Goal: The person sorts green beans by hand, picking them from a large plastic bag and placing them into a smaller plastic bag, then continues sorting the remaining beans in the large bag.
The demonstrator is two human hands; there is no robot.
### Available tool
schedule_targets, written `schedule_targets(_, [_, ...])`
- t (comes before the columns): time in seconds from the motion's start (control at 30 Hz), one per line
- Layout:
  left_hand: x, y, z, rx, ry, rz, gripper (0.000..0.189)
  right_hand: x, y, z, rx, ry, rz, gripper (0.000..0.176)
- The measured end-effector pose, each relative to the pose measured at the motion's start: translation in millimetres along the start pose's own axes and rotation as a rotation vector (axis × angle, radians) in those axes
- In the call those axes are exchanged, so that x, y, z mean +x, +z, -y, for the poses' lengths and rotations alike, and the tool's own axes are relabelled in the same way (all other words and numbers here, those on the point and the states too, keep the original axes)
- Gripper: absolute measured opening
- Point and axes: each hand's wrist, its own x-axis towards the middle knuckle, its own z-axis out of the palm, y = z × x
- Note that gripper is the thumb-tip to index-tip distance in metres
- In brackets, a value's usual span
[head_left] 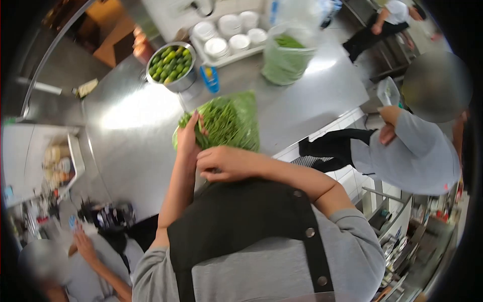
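My left hand [189, 133] is closed around a small bunch of green herbs [201, 140], at the left side of a larger heap of leafy green herbs [224, 121]. That heap lies on a light green plastic bag [247, 118] spread on the steel counter. Just below, my right hand [219, 163] has its fingers curled in, close to my left wrist. Whatever may be inside the right hand's fingers is hidden.
Beyond the herbs stand a metal bowl of green limes [173, 65], a blue container [210, 79], a tray of white cups [229, 43] and a clear bag of greens [287, 60]. One person [402, 151] stands at the right, another [95, 251] at lower left, a third [387, 22] farther back.
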Motion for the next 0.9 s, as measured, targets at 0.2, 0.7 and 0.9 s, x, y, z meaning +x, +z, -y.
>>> schedule_targets(0.2, [-14, -40, -26, -0.282, 0.029, -0.026, 0.024, -19, -17, -71, -0.432, 0.508, 0.07, 0.028])
schedule_targets(0.7, [26, -46, 28, 1.385, 0.22, -0.259, 0.04, -48, -43, -97, -0.438, 0.538, -0.085, 0.018])
schedule_targets(0.9, [40, -65, 38, 1.288, 0.339, -0.245, 0.039, -56, -42, -99, -0.338, 0.539, -0.125, 0.014])
